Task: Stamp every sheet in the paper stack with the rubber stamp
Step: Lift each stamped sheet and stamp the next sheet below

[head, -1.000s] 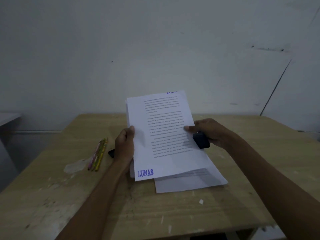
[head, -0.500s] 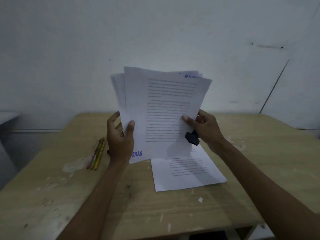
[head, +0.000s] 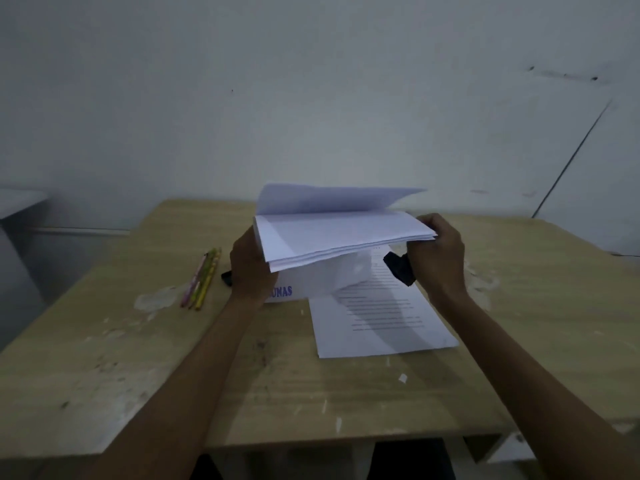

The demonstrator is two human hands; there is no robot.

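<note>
I hold a stack of white sheets above the wooden table, tipped nearly flat with its blank back showing. My left hand grips its left edge, where a blue "LUNAS" stamp mark shows on a sheet hanging below. My right hand pinches the stack's right edge, and the black rubber stamp sticks out of that same hand. One printed sheet lies flat on the table beneath.
Several pencils lie left of my left hand. A small black object shows just behind that hand. A plain wall rises close behind the table's far edge. Paper scraps dot the near tabletop.
The stack has tipped from upright with its printed face toward me to nearly flat with its blank back up. Both hands stay on its edges.
</note>
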